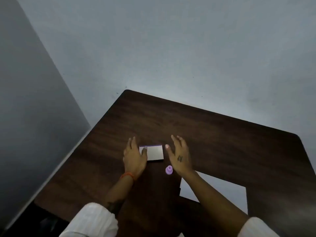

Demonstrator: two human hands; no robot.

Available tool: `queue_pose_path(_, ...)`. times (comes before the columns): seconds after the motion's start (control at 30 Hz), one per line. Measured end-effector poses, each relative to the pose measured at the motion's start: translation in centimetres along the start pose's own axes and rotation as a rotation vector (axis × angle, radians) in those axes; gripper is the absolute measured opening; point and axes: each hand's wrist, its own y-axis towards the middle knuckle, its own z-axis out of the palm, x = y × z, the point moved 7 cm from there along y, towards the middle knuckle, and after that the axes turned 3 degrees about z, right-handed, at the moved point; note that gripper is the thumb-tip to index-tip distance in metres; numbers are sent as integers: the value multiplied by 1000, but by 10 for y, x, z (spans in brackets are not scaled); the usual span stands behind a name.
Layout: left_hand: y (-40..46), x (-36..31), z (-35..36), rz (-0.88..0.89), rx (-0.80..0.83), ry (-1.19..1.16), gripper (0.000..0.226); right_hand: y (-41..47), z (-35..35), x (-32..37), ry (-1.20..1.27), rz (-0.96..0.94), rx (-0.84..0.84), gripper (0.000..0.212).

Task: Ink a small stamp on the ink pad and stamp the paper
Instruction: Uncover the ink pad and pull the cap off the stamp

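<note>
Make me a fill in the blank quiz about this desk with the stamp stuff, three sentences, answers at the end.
1. The small stamp standing on the table is ____ in colour.
2. The left hand has its thumb on the closed ____, a flat square box.
3. The white paper lies partly under the ____ forearm.

Answers: purple; ink pad; right

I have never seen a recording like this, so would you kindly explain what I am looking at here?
There is no machine: this single picture comes from a camera worn on a person's head, looking down at their own two bare hands over a dark wooden table. The left hand rests at the edge of a small flat box, probably the ink pad, with its thumb on the lid. The right hand hovers open beside it, holding nothing. A small purple stamp stands on the table between the wrists, and a white paper lies nearer, partly under the right forearm.
</note>
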Motion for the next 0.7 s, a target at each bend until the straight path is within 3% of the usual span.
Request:
queue_pose_path(0.17, 3, 21, 6, -180, 106, -13, 64, 5, 28, -10, -34, 168, 175, 61)
queue_pose_path(0.27, 4, 18, 11, -189, 143, 19, 62, 7, 38, -12, -72, 209, 236, 61)
queue_pose_path(0.43, 6, 14, 15, -169, 192, 68, 51, 9, 45, -8, -104, 176, 266, 51)
queue_pose_path(0.7, -2, 4, 12, -153, 124, 66, 54, 6, 35, -3, -56, 167, 192, 45)
